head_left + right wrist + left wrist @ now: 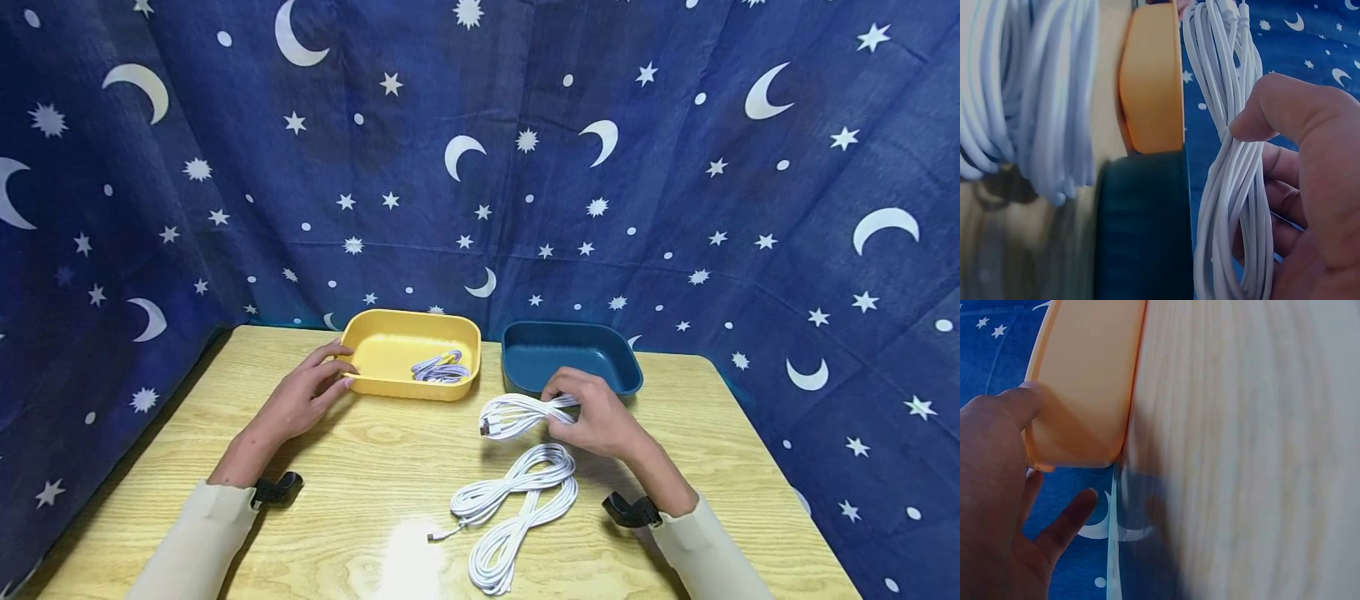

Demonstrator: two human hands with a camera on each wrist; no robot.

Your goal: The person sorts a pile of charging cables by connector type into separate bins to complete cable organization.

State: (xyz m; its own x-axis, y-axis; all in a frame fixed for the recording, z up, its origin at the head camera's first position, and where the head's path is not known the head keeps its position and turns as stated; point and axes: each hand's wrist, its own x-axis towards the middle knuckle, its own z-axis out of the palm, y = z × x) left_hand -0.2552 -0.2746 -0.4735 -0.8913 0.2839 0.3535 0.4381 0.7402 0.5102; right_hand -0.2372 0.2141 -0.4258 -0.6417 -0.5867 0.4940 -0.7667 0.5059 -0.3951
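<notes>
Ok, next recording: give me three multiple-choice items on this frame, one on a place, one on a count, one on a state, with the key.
1. Where does the small coiled cable lie?
A. in the yellow tray
B. in the blue tray
C. on the bare table

2. How many white cable bundles are outside the trays?
A. one
B. two
C. four

3. What is the right hand doing?
A. resting flat on the table
B. gripping a white cable bundle
C. lifting the blue tray

Key:
1 A, the coil sits inside the yellow tray's right end.
2 B, one is in the right hand, and the loose bundle lies on the table.
3 B, the right wrist view shows thumb and fingers curled round the strands.
</notes>
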